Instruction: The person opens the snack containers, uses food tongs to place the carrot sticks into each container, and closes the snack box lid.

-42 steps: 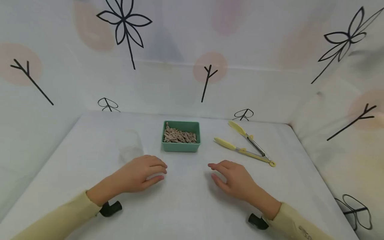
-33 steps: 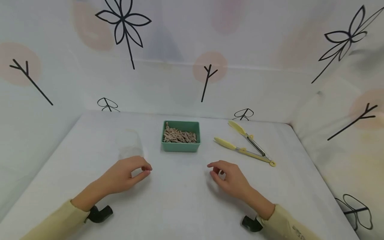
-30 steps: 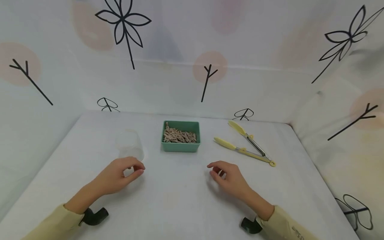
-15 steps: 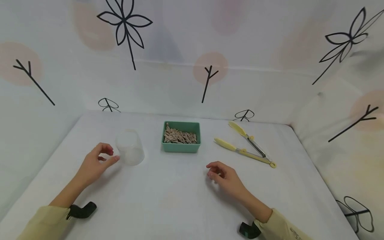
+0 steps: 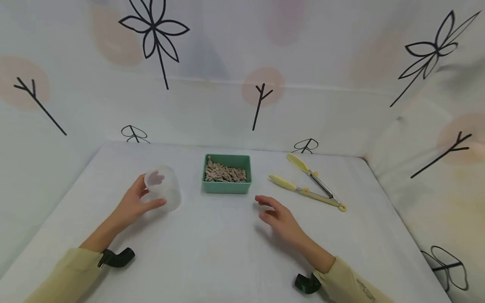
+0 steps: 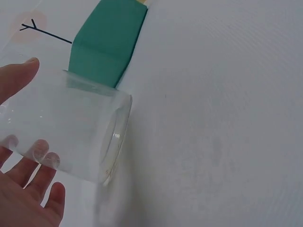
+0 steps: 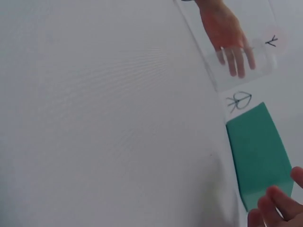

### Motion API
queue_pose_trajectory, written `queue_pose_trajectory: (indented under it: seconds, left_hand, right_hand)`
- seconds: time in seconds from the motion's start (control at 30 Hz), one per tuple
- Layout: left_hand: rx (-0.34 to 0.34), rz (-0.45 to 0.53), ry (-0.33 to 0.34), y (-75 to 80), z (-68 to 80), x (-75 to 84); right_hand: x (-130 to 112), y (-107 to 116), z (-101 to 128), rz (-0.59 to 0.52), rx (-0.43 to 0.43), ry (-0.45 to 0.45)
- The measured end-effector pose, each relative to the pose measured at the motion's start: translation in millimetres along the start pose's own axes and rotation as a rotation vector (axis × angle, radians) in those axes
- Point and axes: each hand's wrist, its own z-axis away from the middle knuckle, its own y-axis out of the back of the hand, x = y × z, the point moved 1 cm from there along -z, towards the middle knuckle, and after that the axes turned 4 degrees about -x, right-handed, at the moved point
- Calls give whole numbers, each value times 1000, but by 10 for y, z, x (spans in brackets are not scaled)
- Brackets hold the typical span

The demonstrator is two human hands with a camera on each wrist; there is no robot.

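A clear cup point(image 5: 172, 195) stands upright left of the green box. Around its left side comes my left hand point(image 5: 130, 204), thumb in front and fingers point(image 6: 40, 149) on the far side. In the left wrist view, fingertips meet the clear wall, and the thick base point(image 6: 116, 137) points right. My right hand point(image 5: 282, 221) holds nothing, its fingers loosely bent over the white cloth, between the box and the tongs. A green box point(image 5: 226, 188) with many small brownish, dry-looking pieces point(image 5: 225, 172) sits at the back middle. Yellow-tipped tongs point(image 5: 320, 185) lie spread to its right.
A white cloth covers the table point(image 5: 212, 248), with a patterned white sheet point(image 5: 212, 113) rising behind and at both sides. Dark camera mounts hang below the left wrist point(image 5: 119, 257) and the right wrist point(image 5: 307, 283).
My left hand has moved left from the near middle, past the cup's left side, and then in around the cup. My right hand has shifted slightly left. Box and tongs stay put.
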Motion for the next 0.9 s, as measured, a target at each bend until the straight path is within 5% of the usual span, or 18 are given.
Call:
queue_pose_trajectory:
  seconds: [0.57, 0.9]
  left_hand:
    - [-103, -46, -120, -542, -9, 496]
    - [-207, -71, -293, -994, -68, 743]
  right_hand:
    - [-235, -136, -184, -44, 0, 99]
    - [-470, -163, -200, 27, 15, 193]
